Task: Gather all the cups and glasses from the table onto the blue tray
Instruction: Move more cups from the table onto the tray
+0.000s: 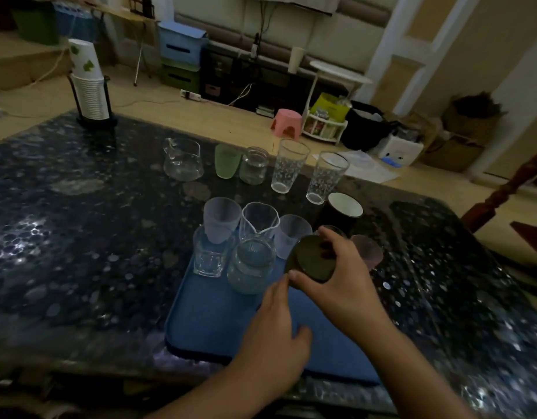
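Your right hand (pixel 330 276) grips the tilted dark cup (pixel 311 260); left hand (pixel 279 325) is loose, holding nothing. Careful: it could knock the clear jar (pixel 250 264) w/ the tray's (pixel 206 325) far end crowded.

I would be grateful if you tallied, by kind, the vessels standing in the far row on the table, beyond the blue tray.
Clear spouted pitcher: 1
Green frosted cup: 1
Short clear glass: 1
Tall patterned glasses: 2
Total: 5
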